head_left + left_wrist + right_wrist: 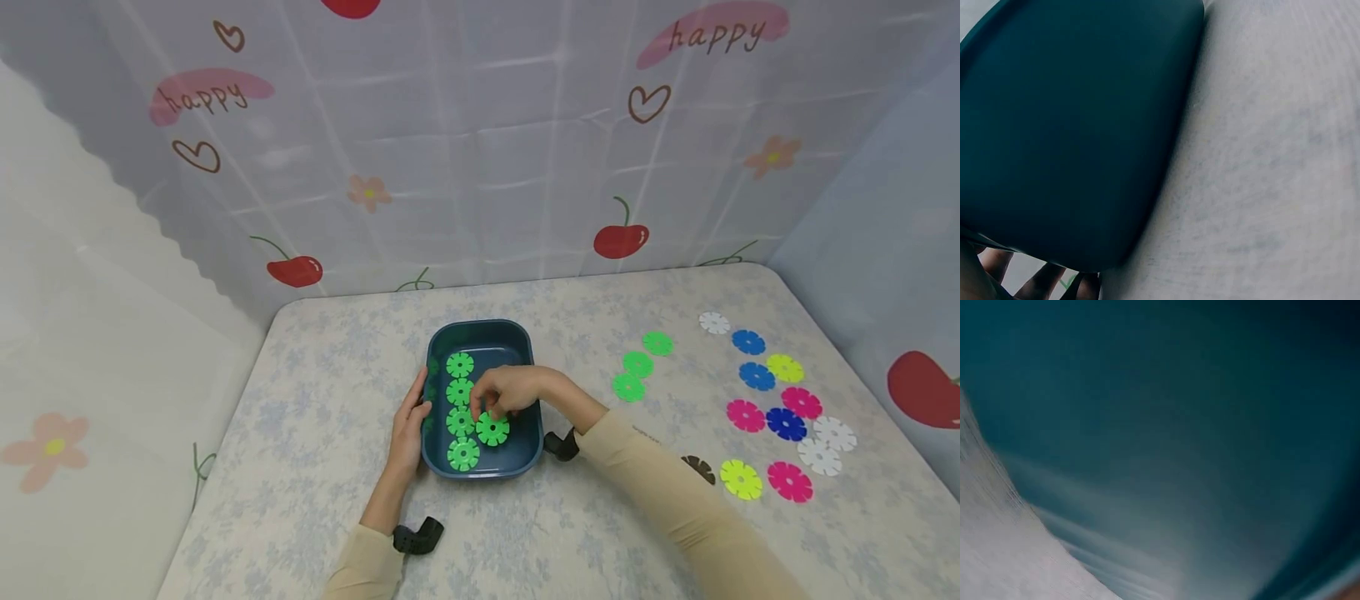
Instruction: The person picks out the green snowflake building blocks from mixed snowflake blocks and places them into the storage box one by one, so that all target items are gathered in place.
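A dark teal plastic tray (517, 450) stands on the table in the head view. Several green notched plastic discs (463, 454) form a column along the left part of its floor. My left hand (407, 433) rests against the tray's left side, fingers extended along the outer wall and thumb at the rim. Reaching over the right rim, my right hand (513, 387) pinches another green notched disc (492, 427) beside the column. The tray's outer wall (1085, 125) fills much of the left wrist view, some fingers showing below it. Teal tray surface (1147, 425) dominates the blurred right wrist view.
Three green discs (638, 364) lie right of the tray. Farther right are white, blue (757, 376), yellow (741, 479) and pink discs (790, 482). A brown disc (699, 469) is partly covered by the right sleeve. A printed curtain (480, 167) hangs behind the table.
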Available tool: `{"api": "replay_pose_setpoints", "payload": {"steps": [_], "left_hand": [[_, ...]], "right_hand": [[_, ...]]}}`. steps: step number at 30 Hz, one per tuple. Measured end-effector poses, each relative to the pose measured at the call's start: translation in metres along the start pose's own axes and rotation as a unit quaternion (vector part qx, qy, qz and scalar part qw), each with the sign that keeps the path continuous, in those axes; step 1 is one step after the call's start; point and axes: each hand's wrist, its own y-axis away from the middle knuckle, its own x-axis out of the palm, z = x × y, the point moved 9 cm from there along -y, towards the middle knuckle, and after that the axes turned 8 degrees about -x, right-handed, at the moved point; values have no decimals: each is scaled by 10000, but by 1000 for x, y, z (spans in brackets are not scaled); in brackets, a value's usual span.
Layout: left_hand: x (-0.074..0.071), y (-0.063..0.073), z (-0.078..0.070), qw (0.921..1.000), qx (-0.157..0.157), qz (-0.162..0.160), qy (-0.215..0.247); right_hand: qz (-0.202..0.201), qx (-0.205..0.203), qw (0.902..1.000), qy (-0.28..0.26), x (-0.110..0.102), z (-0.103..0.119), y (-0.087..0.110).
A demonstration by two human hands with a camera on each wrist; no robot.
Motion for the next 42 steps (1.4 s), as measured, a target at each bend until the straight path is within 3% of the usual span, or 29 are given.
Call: {"api": "replay_pose_setpoints", "payload": {"steps": [20,31,42], "left_hand": [[1,0,0,10000,63,-6,-50],[1,0,0,9999,88,21,-47],[0,0,-2,9998,161,53,-89]], "right_hand": [[-195,334,9979,517,12,-9,-5],[-335,930,9836,1510,12,-14,-5],[-308,997,9778,1818,13,-15,-7]]}}
